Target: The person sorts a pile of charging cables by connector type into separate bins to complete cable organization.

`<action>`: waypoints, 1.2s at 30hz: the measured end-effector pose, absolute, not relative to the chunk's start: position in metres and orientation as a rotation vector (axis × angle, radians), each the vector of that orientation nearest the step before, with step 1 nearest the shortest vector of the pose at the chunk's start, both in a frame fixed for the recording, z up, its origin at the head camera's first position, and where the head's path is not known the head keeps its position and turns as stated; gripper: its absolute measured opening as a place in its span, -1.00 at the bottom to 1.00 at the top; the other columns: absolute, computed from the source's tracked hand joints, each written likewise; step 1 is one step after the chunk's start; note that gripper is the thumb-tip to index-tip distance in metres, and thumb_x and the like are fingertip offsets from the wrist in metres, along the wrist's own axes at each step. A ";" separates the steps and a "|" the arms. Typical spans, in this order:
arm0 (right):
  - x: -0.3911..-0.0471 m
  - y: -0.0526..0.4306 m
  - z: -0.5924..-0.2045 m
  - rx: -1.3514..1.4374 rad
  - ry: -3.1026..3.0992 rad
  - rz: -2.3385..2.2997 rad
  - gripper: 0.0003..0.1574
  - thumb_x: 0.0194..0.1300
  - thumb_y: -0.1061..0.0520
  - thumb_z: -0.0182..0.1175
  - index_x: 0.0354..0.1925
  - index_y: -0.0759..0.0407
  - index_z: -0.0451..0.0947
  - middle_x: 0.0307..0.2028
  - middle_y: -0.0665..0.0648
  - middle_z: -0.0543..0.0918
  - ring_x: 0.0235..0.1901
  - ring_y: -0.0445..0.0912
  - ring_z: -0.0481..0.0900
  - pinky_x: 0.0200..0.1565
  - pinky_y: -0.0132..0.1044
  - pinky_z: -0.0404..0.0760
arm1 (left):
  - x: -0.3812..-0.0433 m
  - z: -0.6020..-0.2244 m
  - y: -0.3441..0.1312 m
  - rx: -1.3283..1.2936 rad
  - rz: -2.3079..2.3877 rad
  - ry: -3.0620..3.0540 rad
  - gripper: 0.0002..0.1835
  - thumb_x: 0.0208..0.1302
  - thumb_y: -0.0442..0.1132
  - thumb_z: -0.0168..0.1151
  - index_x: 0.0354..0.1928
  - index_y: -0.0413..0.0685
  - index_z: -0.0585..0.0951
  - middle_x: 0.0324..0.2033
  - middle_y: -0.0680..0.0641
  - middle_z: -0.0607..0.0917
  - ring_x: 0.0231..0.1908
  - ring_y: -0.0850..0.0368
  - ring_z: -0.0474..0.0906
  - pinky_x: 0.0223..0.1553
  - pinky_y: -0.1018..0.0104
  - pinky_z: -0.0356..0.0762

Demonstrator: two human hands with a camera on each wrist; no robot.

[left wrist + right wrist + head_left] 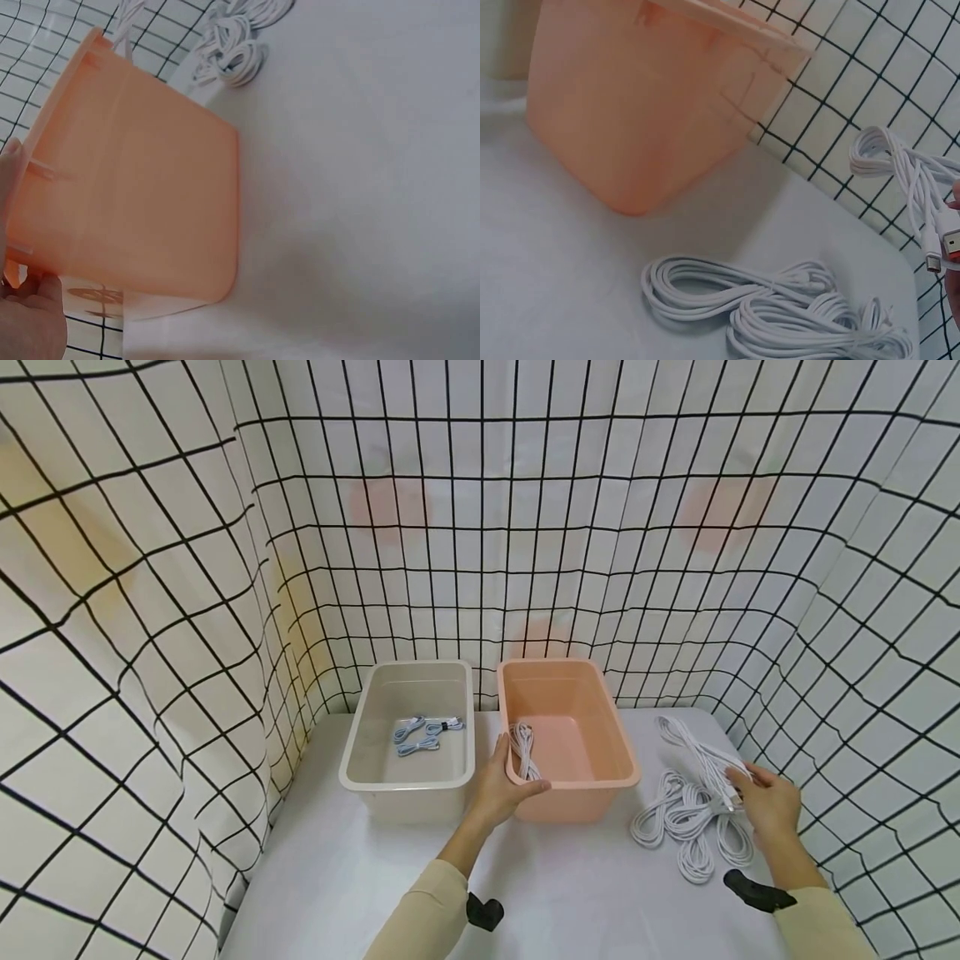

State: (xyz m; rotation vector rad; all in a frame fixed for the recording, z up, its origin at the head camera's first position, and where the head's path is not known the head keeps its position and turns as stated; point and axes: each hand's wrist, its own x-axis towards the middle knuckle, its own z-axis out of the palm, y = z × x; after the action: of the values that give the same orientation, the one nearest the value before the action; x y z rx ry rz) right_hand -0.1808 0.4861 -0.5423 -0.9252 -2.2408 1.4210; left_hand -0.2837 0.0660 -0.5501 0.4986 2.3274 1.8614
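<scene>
My right hand (770, 802) pinches a bundled white USB cable (705, 758) at the right of the table. In the right wrist view, the loops of this white cable (900, 165) hang in the air, its USB plug and a smaller plug by the fingers. Below it lie several coiled white cables (693, 827). My left hand (498, 789) grips the near left corner of an orange plastic bin (577, 802), thumb along the front rim. Inside that bin, one bundled white cable (524, 750) leans at the left wall. The left wrist view shows the fingers (34, 315) under the rim.
A light grey bin (420, 802) stands left of the orange one, with light-blue bundled cables (417, 746) on its floor. Black wire mesh (480, 527) over white sheeting encloses the back and both sides of the white table (322, 877).
</scene>
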 end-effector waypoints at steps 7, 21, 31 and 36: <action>-0.189 0.479 -0.526 -0.877 -2.176 1.464 -0.16 0.43 -0.14 0.32 0.47 0.26 0.38 0.36 0.41 0.43 -0.34 -0.52 0.48 -0.31 -0.62 0.57 | -0.284 -0.549 0.066 0.506 1.857 2.347 0.34 0.00 -0.04 0.70 0.66 -0.14 -0.02 0.60 -0.18 0.03 0.54 -0.07 0.03 0.48 0.04 0.08; -0.205 0.444 -0.487 -0.792 -1.922 1.713 -0.14 0.30 0.01 0.47 0.43 0.29 0.42 0.04 0.01 0.57 -0.30 -0.44 0.59 -0.29 -0.62 0.57 | -0.283 -0.549 0.065 0.485 1.889 2.299 0.32 0.02 -0.09 0.70 0.66 -0.14 -0.03 0.61 -0.17 0.01 0.54 -0.07 0.03 0.47 0.03 0.09; -0.220 0.414 -0.473 -0.599 -2.158 1.508 -0.20 0.39 -0.08 0.39 0.41 0.31 0.45 -0.01 0.00 0.59 -0.27 -0.45 0.58 -0.27 -0.60 0.57 | -0.284 -0.549 0.063 0.491 1.860 2.332 0.32 0.01 -0.07 0.70 0.66 -0.10 -0.03 0.61 -0.16 0.02 0.53 -0.06 0.05 0.47 0.06 0.11; -0.228 0.404 -0.473 -0.517 -2.163 1.482 -0.25 0.39 -0.05 0.39 0.37 0.33 0.49 -0.17 -0.17 0.62 -0.29 -0.44 0.61 -0.30 -0.57 0.59 | -0.284 -0.549 0.064 0.495 1.828 2.362 0.33 0.01 -0.02 0.70 0.66 -0.11 -0.02 0.60 -0.16 0.03 0.54 -0.06 0.04 0.47 0.05 0.08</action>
State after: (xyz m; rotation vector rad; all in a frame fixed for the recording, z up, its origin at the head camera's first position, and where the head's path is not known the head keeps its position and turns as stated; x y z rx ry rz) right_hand -0.2284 0.4037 -0.4727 -0.5166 -2.1630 1.4821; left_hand -0.2838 0.0638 -0.5492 0.4949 2.3617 1.8284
